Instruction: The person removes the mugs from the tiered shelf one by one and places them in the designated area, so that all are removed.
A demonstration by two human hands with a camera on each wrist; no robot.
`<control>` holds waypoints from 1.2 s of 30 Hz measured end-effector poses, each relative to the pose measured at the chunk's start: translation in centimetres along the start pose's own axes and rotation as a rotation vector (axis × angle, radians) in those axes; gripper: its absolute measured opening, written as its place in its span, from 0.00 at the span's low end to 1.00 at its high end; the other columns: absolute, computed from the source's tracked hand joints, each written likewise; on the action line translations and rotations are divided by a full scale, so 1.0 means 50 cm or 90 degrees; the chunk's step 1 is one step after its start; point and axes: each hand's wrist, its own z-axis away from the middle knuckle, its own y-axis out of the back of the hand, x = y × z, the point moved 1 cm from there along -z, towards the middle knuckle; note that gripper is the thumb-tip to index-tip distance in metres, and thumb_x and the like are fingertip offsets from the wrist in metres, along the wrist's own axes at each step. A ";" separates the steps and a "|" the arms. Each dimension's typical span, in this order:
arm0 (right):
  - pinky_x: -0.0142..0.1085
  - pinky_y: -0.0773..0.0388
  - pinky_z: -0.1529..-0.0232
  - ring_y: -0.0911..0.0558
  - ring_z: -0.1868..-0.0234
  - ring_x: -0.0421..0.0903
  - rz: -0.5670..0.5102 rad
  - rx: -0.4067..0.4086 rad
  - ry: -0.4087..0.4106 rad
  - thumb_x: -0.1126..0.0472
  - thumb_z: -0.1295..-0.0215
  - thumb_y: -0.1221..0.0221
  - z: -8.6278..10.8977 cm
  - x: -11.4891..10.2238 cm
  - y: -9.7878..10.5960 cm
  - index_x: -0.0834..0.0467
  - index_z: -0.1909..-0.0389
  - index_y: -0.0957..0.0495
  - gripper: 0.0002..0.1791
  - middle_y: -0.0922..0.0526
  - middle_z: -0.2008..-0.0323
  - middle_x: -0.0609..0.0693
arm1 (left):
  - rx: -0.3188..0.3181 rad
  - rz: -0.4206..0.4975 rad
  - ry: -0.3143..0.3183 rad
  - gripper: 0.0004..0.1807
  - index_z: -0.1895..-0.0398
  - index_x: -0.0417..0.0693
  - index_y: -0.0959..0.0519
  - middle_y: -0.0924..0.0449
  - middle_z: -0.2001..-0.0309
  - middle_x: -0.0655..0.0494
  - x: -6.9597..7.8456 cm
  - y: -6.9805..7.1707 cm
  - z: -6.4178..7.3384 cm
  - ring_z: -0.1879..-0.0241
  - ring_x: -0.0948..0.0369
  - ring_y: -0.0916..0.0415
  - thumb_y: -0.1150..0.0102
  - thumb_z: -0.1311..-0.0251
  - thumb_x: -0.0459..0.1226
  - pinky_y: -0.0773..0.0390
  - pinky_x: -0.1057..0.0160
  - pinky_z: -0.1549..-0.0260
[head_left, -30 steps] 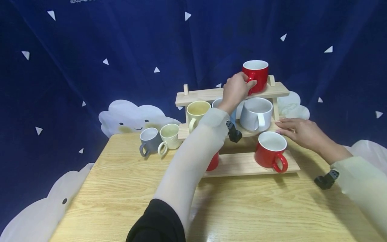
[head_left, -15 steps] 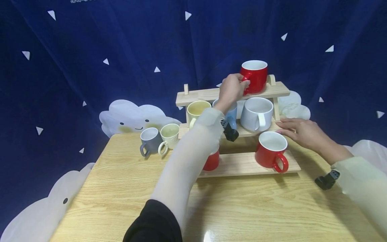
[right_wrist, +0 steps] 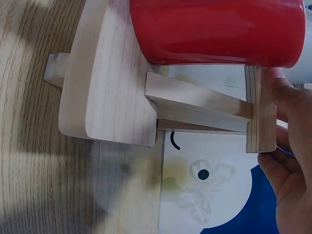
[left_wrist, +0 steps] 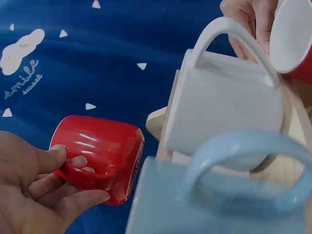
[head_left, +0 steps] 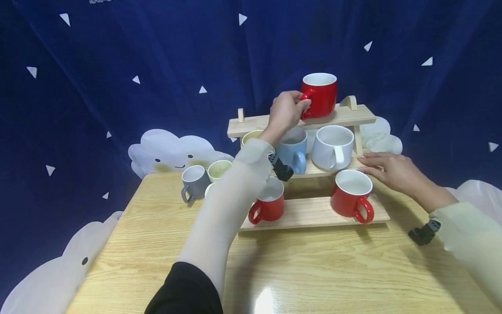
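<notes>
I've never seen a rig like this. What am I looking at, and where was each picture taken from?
There is no machine: these are a person's two bare hands. The wide picture comes from a camera worn on the head; the two closer ones come from cameras on the wrists.

A three-level wooden rack stands on a table. Its middle shelf holds a yellow mug, a light blue mug and a white mug; its bottom shelf holds two red mugs. A dark grey mug and a pale green mug stand to its left.

The left hand holds another red mug by its handle near the top shelf. The right hand touches the right end of the middle shelf.
</notes>
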 end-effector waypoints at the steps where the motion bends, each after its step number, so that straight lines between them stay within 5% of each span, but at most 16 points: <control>1: 0.64 0.31 0.46 0.25 0.43 0.65 0.000 -0.002 -0.001 0.54 0.40 0.32 -0.001 -0.001 0.000 0.60 0.47 0.18 0.22 0.21 0.45 0.63 | 0.000 0.001 -0.006 0.15 0.46 0.48 0.19 0.18 0.60 0.59 -0.002 0.008 0.002 0.63 0.64 0.23 0.39 0.34 0.41 0.22 0.73 0.69; 26: 0.65 0.31 0.46 0.25 0.42 0.66 0.008 -0.018 -0.011 0.53 0.39 0.33 -0.003 0.001 0.002 0.60 0.46 0.19 0.23 0.22 0.44 0.64 | 0.025 0.119 -0.077 0.17 0.44 0.40 0.21 0.16 0.56 0.49 -0.079 0.170 0.050 0.59 0.59 0.19 0.39 0.36 0.34 0.18 0.67 0.58; 36: 0.65 0.31 0.46 0.26 0.42 0.66 0.005 -0.027 -0.018 0.53 0.39 0.33 -0.006 -0.009 0.009 0.60 0.45 0.19 0.23 0.22 0.44 0.64 | 0.060 0.102 -0.058 0.17 0.44 0.43 0.20 0.16 0.54 0.51 -0.123 0.229 0.074 0.56 0.60 0.18 0.38 0.36 0.35 0.18 0.65 0.56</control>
